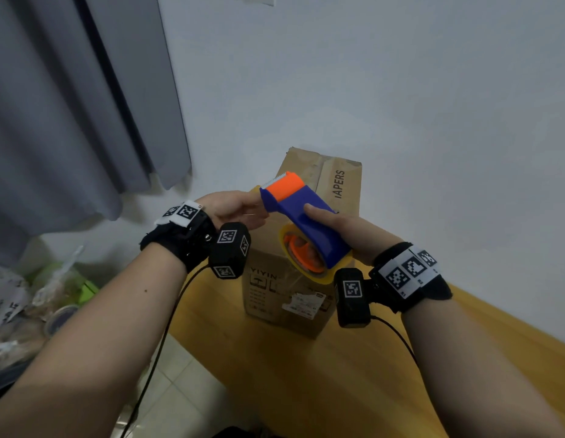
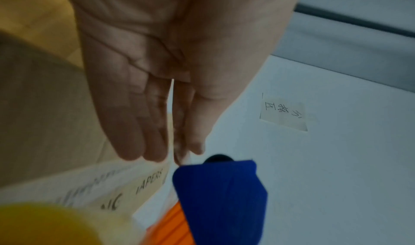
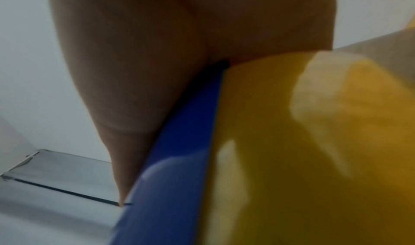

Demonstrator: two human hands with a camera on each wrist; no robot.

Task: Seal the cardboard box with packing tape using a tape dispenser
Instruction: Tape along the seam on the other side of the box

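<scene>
The brown cardboard box point(image 1: 293, 248) stands on the yellow wooden bench point(image 1: 306, 390), flaps down; it looks stiff-walled yet light, best steadied by a palm on top. Above it, the blue and orange plastic tape dispenser point(image 1: 303, 219), carrying a yellowish tape roll point(image 1: 309, 267), looks rigid and light. The right hand point(image 1: 334, 222) wraps its blue body, a sound grip. The left hand point(image 1: 233, 207), fingers straight, reaches near the toothed cutter, probably after the sticky, flimsy tape end; whether it pinches anything is unclear.

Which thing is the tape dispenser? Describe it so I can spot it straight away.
Find the cardboard box standing on the yellow table by the white wall. Held above it, gripped by the right hand, is the tape dispenser: blue body, orange front, yellow tape roll.
</scene>
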